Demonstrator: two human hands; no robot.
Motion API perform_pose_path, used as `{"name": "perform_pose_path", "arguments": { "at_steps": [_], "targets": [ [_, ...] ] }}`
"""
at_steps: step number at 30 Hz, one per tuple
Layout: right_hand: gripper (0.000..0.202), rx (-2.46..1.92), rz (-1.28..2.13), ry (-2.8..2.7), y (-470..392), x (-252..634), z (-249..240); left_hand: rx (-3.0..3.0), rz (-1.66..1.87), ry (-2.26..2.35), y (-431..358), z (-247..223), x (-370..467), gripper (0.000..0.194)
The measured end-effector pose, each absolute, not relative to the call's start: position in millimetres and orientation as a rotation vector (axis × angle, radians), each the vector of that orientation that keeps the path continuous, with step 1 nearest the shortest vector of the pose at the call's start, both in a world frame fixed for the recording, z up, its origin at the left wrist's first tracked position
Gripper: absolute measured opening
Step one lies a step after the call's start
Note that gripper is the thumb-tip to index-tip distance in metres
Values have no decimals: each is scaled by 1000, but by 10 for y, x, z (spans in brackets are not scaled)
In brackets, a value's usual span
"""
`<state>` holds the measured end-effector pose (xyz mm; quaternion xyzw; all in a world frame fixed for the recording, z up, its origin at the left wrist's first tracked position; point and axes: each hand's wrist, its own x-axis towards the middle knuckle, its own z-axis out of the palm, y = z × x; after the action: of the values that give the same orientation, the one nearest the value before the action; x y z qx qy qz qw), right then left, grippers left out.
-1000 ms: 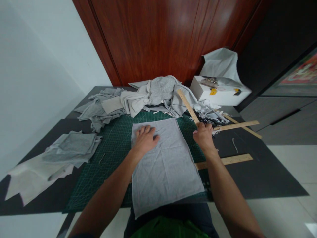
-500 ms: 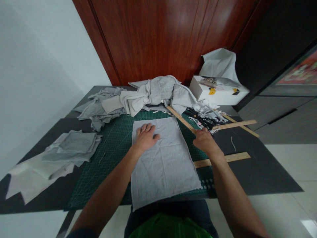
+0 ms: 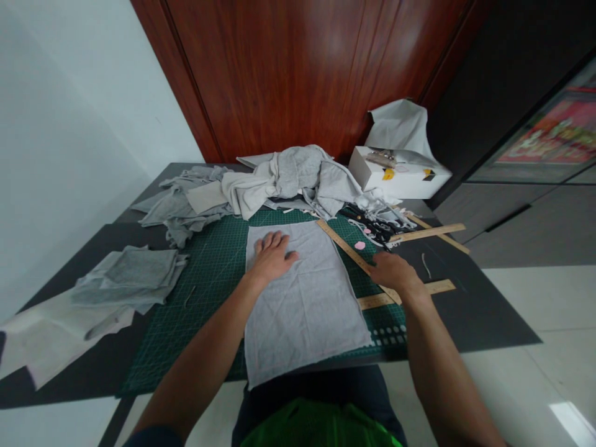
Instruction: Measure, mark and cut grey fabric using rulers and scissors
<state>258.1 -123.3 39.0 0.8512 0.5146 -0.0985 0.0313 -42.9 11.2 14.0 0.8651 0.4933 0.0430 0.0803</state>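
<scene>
A grey rectangular cloth [image 3: 305, 310] lies flat, its near edge reaching the table's front edge. My left hand [image 3: 272, 254] rests palm down on its upper part, fingers stretched out and pressing on the fabric. Along the cloth's right side, a wooden ruler [image 3: 342, 246] lies slanted. My right hand [image 3: 395, 273] has its fingers closed at the ruler's right edge, partly covering it; the fingertips are hard to make out. The ruler's near end crosses a second wooden ruler [image 3: 440, 287], which runs under my right wrist.
Beneath the cloth is a green cutting mat [image 3: 212, 267]. Crumpled fabric [image 3: 298, 174] lines the back. Folded grey cloths [image 3: 139, 273] lie at left. Cords [image 3: 379, 220], a pink piece [image 3: 360, 246] and more wooden rulers [image 3: 431, 232] lie at right, before a white box [image 3: 395, 177].
My right hand and the slanted ruler have come nearer to me, uncovering a pink piece on the mat. My left hand stays on the cloth. The view has shifted slightly.
</scene>
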Motion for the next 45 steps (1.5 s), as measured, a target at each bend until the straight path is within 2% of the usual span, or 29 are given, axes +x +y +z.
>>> {"name": "perform_pose_path", "arguments": {
  "at_steps": [4,10,17,25,33,40,45],
  "targets": [
    [31,2871,-75,1646,-827,2734,443,2593,153,1464,108,136,-436,60],
    [37,2819,151,1823,-130,2802,352,2578,149,1463,101,125,-446,59],
    [38,2769,136,1710,249,2901,172,2573,127,1478,84,109,-446,62],
    [35,2746,137,1712,243,3062,176,2579,137,1474,93,92,-446,61],
    [41,2750,78,1699,48,2983,439,2581,197,1477,90,106,-443,56],
    [40,2646,272,1786,-148,2808,729,2589,362,1481,95,125,-440,50],
    [37,2613,227,1747,-296,2562,836,2595,515,1473,110,123,-423,42]
  ]
}}
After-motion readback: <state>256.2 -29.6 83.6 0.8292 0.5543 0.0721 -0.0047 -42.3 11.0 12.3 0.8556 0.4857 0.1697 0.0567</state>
